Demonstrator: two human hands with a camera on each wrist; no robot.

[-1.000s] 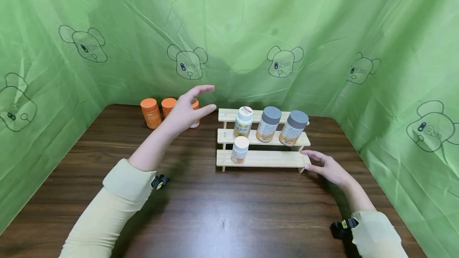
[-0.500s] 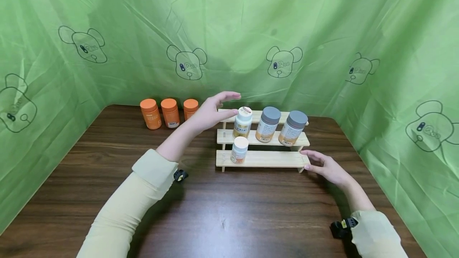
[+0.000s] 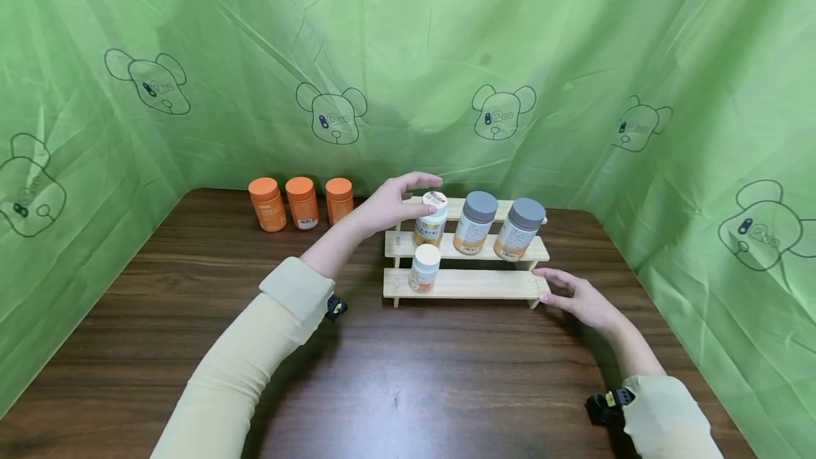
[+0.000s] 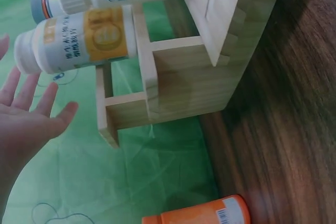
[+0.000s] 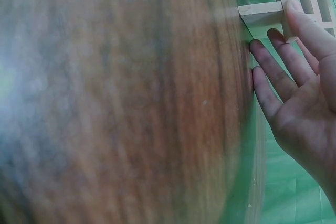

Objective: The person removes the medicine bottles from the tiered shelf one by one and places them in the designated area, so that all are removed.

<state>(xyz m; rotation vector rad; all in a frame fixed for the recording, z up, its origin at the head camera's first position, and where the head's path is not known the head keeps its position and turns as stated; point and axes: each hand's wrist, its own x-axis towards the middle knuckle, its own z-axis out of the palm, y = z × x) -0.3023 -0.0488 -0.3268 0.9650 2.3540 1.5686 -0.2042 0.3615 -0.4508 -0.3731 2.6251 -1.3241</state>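
Pale bare-wood rack (image 3: 468, 282); dark wood-grain table (image 3: 395, 374).

The left arm stretches forward and to the right, sleeve to the wrist, and the left hand (image 3: 392, 202) is raised with fingers straight and spread, thumb below. The right hand (image 3: 576, 296) lies low, palm down, fingers extended and relaxed, forearm angled inward.

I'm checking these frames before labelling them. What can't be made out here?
- Head view: print on the three orange bottles is too small to read.
- Head view: left hand hides whether it touches the white-capped bottle.
- Right wrist view: table blurred; wooden rack cut off by the edge.
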